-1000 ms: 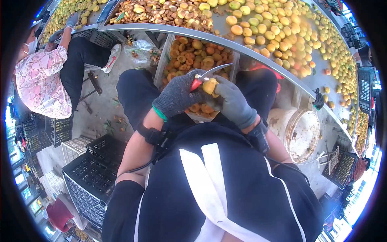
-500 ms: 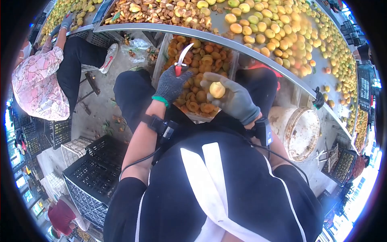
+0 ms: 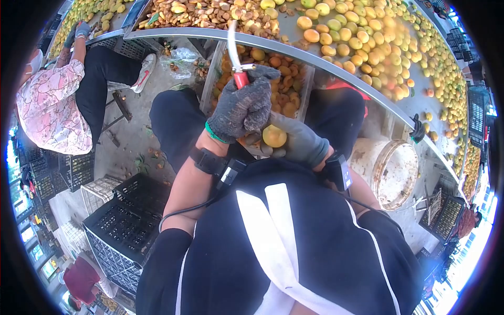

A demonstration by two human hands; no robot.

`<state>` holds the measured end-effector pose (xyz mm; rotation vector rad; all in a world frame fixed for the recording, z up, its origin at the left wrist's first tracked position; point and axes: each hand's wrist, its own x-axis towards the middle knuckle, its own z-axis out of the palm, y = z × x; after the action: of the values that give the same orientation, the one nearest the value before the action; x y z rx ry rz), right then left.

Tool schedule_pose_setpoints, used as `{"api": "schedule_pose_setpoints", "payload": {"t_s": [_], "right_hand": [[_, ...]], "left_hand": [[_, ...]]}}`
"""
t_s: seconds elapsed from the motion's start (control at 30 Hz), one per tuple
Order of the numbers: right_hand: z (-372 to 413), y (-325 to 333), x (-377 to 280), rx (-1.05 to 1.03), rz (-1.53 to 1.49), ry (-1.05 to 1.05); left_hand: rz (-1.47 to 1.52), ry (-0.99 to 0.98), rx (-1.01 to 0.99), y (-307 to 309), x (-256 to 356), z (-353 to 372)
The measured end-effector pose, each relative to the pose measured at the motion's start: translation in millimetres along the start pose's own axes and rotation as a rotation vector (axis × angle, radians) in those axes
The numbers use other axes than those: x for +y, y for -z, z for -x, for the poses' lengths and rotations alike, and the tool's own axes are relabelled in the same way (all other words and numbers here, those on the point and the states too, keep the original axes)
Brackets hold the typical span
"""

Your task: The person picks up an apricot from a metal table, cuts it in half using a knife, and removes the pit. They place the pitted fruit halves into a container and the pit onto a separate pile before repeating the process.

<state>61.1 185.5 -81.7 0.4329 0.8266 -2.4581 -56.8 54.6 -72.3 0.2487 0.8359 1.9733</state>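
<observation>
My left hand (image 3: 242,105), in a dark knit glove with a green cuff, is closed around the red handle of a curved knife (image 3: 232,47). Its pale blade points up and away from me. Close beside it, my right hand (image 3: 304,137) in a grey glove grips a yellow apricot (image 3: 274,136). The two hands meet at the fingers, near the apricot's upper left side. Beneath and beyond them stands a crate (image 3: 310,89) of orange apricot pieces between my knees, partly hidden by the hands.
A metal-edged table (image 3: 367,92) curves ahead, bearing whole apricots (image 3: 362,37) and a heap of brown-yellow pieces (image 3: 205,18). A stained white bucket (image 3: 394,173) is at my right, a black crate (image 3: 126,215) at my left. Another person (image 3: 55,107) sits at left.
My left hand with the knife has moved right and toward me, and the blade now stands more upright. My right hand has brought the apricot lower, against the left hand.
</observation>
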Motion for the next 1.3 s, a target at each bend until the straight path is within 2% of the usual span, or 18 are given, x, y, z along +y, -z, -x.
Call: {"api": "schedule_pose_setpoints", "payload": {"t_s": [0.07,0.13,0.2,0.27,0.33,0.37,0.4,0.43,0.47,0.5,0.57,0.6,0.67,0.77,0.9,0.97,1.07,1.3], "right_hand": [[-1.8,3.9,5.6,-0.010,0.024,0.095],[3.0,2.0,1.4,-0.040,0.023,0.078],[4.5,-0.6,0.8,-0.072,0.022,0.062],[2.2,-1.1,3.3,0.099,0.028,0.060],[-3.3,1.6,3.9,0.132,0.124,0.154],[-5.2,0.8,3.8,0.165,0.220,0.247],[-4.6,-1.3,2.5,0.165,0.219,0.248],[-2.5,-9.2,-2.9,0.221,0.361,0.266],[-1.3,-13.3,-6.1,0.277,0.504,0.283],[-0.5,-12.8,-4.1,0.277,0.504,0.284],[2.2,-11.2,2.4,0.246,0.637,0.491],[4.7,-10.9,0.7,0.249,0.635,0.490],[10.7,-10.0,-5.4,0.202,0.577,0.228],[12.2,-7.4,-5.4,0.183,0.399,0.208],[8.8,-14.8,-0.3,0.219,0.400,0.280],[10.3,-24.2,-1.5,0.243,0.597,0.347],[16.4,-33.1,-7.2,0.228,0.508,0.220],[18.8,-37.0,-4.2,0.188,0.446,0.247]], "left_hand": [[0.070,-0.011,-0.023,1.3,-2.2,-0.1],[0.127,-0.049,-0.121,2.7,-3.0,-1.3],[0.112,-0.109,-0.093,-2.7,-7.1,-3.6],[0.098,-0.170,-0.068,-14.5,-6.1,-7.6],[-0.119,-0.206,0.182,-25.5,0.1,-10.7],[-0.120,-0.205,0.181,-24.2,0.0,-11.5],[-0.098,-0.223,0.273,-20.8,0.0,-13.4],[-0.077,-0.241,0.365,-16.7,0.0,-15.8],[0.048,-0.227,0.360,-13.2,1.1,-18.4],[0.048,-0.227,0.359,-11.2,1.9,-17.3],[0.044,-0.288,0.309,-14.5,7.9,-12.9],[0.071,-0.269,0.301,-17.1,11.8,-11.5],[0.074,-0.299,0.259,-18.6,14.9,-8.9],[0.097,-0.333,0.176,-18.0,16.3,-6.8],[0.109,-0.378,0.145,-21.6,13.3,-8.1],[0.143,-0.396,0.146,-23.4,11.2,-8.6],[0.120,-0.425,0.158,-30.5,13.3,-5.3],[-0.002,-0.509,0.195,-40.0,14.7,1.6]]}}
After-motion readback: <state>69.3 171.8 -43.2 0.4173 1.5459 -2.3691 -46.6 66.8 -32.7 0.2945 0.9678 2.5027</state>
